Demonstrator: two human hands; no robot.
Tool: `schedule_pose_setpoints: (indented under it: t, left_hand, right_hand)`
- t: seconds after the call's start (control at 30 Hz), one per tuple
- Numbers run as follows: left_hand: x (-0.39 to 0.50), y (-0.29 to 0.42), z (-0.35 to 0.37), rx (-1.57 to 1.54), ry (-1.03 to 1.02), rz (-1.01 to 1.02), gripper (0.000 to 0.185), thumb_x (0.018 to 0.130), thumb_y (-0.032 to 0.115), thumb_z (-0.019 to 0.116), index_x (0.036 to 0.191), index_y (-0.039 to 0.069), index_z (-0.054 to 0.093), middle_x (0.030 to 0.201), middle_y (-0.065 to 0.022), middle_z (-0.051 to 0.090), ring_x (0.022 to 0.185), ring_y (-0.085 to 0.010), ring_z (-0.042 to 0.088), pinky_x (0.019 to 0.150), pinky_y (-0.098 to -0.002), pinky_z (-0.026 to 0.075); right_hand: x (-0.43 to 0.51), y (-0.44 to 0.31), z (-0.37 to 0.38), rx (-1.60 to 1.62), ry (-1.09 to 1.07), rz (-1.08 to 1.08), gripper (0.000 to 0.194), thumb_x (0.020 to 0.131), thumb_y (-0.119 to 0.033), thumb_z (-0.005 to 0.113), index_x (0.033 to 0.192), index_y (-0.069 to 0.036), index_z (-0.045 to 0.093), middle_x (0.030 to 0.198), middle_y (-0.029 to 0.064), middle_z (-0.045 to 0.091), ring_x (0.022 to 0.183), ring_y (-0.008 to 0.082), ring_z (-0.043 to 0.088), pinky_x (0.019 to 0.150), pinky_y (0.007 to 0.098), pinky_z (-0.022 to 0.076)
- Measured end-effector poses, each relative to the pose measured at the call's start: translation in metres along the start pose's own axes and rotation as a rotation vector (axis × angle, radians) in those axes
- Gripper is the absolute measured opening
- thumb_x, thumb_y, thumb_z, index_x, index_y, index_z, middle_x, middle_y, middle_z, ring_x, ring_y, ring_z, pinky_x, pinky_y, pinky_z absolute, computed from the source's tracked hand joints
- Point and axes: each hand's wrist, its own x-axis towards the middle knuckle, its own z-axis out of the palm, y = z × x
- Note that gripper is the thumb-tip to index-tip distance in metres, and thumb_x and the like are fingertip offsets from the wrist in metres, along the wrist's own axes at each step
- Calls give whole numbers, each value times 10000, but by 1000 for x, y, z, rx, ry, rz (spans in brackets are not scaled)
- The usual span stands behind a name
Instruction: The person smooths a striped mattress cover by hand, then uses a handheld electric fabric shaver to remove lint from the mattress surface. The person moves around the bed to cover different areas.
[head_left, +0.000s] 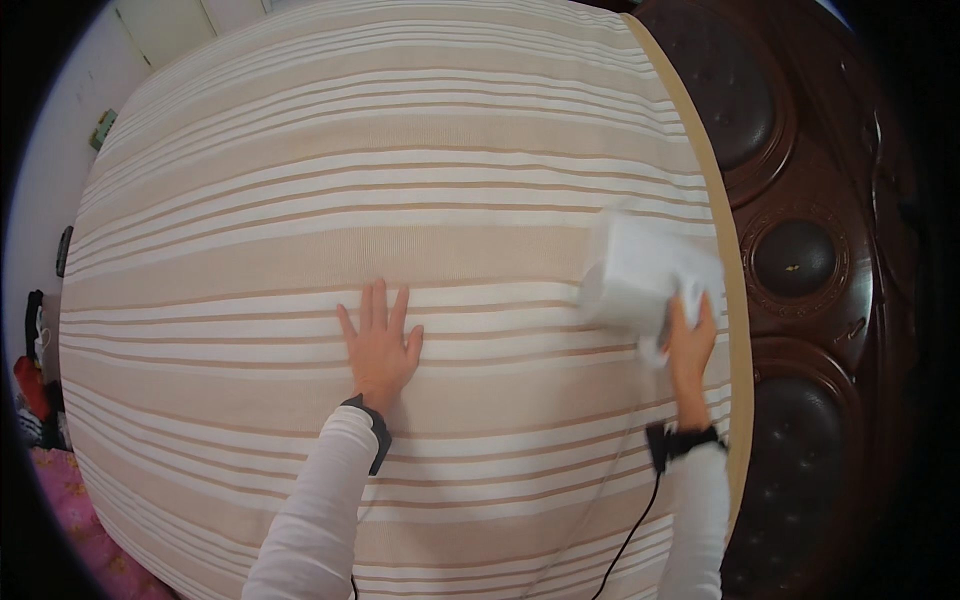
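A beige and white striped bed cover (480, 255) fills most of the head view. My left hand (382, 349) lies palm down on it near the middle, fingers spread, holding nothing. To the right, my right hand (690, 337) grips a white handheld appliance (649, 262), perhaps a mite vacuum, blurred by motion. The appliance is over the cover, close to its tan right border (739, 337); whether it touches the cloth cannot be told. A pale cord (616, 465) trails from it toward the lower edge. Black bands are on both wrists, with a black cable hanging from the right one.
A dark brown headboard (795, 259) of carved wood with padded panels runs along the right side. Pink patterned fabric (86, 525) lies at the lower left. Red and black items (34, 390) are beside the bed at the far left, near a pale wall (82, 97).
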Motion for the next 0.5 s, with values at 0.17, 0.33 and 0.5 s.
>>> schedule_pose_setpoints:
  t: [0.17,0.33,0.5]
  left_hand:
    - [-1,-4,5,-37,71,22,586,852,363,549,1388,162,424,1481,-158,310,1373,-340,274,1088,-647,77]
    - [-1,-4,0,-59,-13,-10,581,877,367,513,1409,167,397,1507,-156,263,1394,-332,234,1098,-626,50]
    - [1,0,1,-60,-5,1,603,853,375,541,1401,162,408,1492,-159,293,1391,-329,241,1089,-645,63]
  right_hand:
    - [-130,-37,22,-149,-247,-249,533,832,-162,696,1280,53,504,1160,247,614,1116,263,588,940,356,453]
    - [-55,-80,94,-111,-213,-219,488,834,-214,682,1240,21,546,1108,207,644,1025,295,634,861,347,487]
    - [50,-112,192,-209,-67,-264,555,818,-362,633,1268,-53,537,1029,228,658,974,410,616,839,430,495]
